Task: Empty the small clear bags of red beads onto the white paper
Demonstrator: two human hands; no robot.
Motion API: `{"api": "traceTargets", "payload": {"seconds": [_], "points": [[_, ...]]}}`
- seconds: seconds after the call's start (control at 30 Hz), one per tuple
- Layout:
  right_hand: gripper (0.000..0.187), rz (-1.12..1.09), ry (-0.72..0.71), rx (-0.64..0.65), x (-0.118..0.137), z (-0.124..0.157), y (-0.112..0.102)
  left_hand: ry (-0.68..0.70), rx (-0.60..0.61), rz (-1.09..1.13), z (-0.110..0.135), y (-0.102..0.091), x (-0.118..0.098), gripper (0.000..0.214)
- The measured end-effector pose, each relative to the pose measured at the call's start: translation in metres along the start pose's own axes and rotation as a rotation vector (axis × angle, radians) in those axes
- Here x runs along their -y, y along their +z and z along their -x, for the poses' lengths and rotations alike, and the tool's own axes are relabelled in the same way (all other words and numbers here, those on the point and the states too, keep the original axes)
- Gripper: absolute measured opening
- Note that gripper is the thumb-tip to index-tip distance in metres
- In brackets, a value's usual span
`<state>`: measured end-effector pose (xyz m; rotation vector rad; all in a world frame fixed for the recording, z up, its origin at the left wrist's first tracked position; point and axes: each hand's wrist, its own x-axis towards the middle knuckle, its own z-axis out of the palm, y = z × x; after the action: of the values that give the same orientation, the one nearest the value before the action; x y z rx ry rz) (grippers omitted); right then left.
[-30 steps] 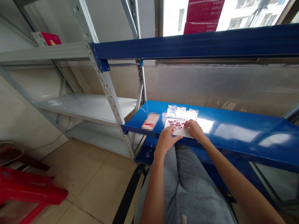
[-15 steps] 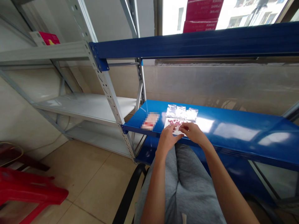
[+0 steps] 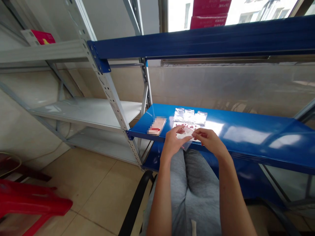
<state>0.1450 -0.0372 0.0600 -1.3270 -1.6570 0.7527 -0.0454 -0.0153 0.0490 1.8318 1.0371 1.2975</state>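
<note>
A small clear zip bag [image 3: 188,132] with a red line along its top hangs between my two hands at the front edge of the blue shelf [image 3: 246,131]. My left hand [image 3: 172,140] grips its left side, thumb toward me. With closed fingertips my right hand [image 3: 209,139] pinches the upper right corner. Just behind them lies a white sheet [image 3: 175,125], partly covered by my hands, with several small red bead-like pieces [image 3: 188,126] on it. What the bag contains is too small to tell.
Three flat clear bags [image 3: 189,116] lie in a row behind the sheet. A blurred-out flat rectangular item [image 3: 157,126] is to the left. A blue beam [image 3: 197,41] crosses above the shelf. White shelving [image 3: 98,109] and a red plastic stool [image 3: 31,200] stand at left.
A small clear zip bag now shows raised between my hands, where before my fingers were low over the white sheet. My hands are slightly farther apart. The view has shifted slightly.
</note>
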Motion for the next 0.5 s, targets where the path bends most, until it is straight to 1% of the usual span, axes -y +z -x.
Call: {"api": "traceTargets", "payload": {"seconds": [0.1, 0.17, 0.27, 0.4, 0.5], "points": [[0.033, -0.050, 0.004, -0.056, 0.0035, 0.0049, -0.0080, -0.054, -0.023, 0.111, -0.0018, 0.0003, -0.0028, 0.035], [0.032, -0.080, -0.015, -0.064, 0.0058, 0.0073, -0.0097, -0.078, -0.049, 0.153, -0.0029, 0.0032, -0.0037, 0.030], [0.030, -0.117, -0.041, -0.080, 0.0090, 0.0095, -0.0081, -0.092, -0.079, 0.197, -0.0041, 0.0079, -0.0042, 0.027], [0.034, -0.181, -0.083, -0.135, 0.0109, 0.0093, -0.0063, -0.100, -0.094, 0.276, -0.0057, 0.0094, -0.0042, 0.025], [0.036, -0.224, -0.060, -0.142, 0.0098, 0.0082, -0.0060, -0.130, -0.110, 0.331, -0.0067, 0.0091, -0.0051, 0.025]]}}
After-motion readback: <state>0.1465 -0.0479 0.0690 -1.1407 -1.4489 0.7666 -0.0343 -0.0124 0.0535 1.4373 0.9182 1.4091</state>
